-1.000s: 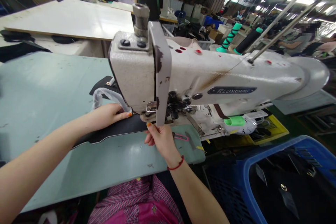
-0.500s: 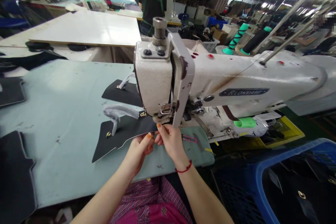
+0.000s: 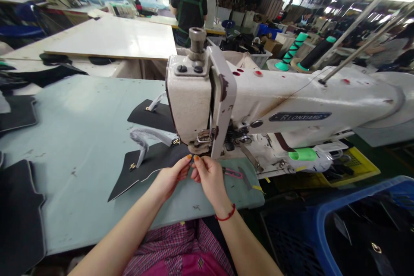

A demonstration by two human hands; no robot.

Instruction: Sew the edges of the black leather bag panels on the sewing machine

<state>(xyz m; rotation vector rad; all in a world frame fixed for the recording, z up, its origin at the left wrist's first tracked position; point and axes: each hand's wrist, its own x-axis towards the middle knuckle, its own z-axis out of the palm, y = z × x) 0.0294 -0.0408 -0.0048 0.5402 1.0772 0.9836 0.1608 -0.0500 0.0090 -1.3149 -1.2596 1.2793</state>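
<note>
A black bag panel (image 3: 152,161) lies with its right end under the head of the white sewing machine (image 3: 189,99). It carries gold rings and a handle (image 3: 139,140) wrapped in pale plastic. My left hand (image 3: 176,174) is closed in a pinch on the panel's near edge, just before the presser foot. Beside it, thumbs almost touching, my right hand (image 3: 207,174) pinches the same edge close to the needle area. The fingertips hide the exact spot they grip. Behind lies a second black panel (image 3: 152,115) with a wrapped handle, partly covered by the machine head.
More black panels (image 3: 21,207) lie at the table's left. A pink-handled tool (image 3: 233,173) rests right of my hands. On the right stand a blue basket (image 3: 318,220) of black pieces and a yellow tray (image 3: 362,168). A person in green straps (image 3: 189,4) stands beyond.
My left hand has moved slightly up and right, its thumb now close to the right thumb. The panel's left end has swung a little toward me. My right hand stays almost in place.
</note>
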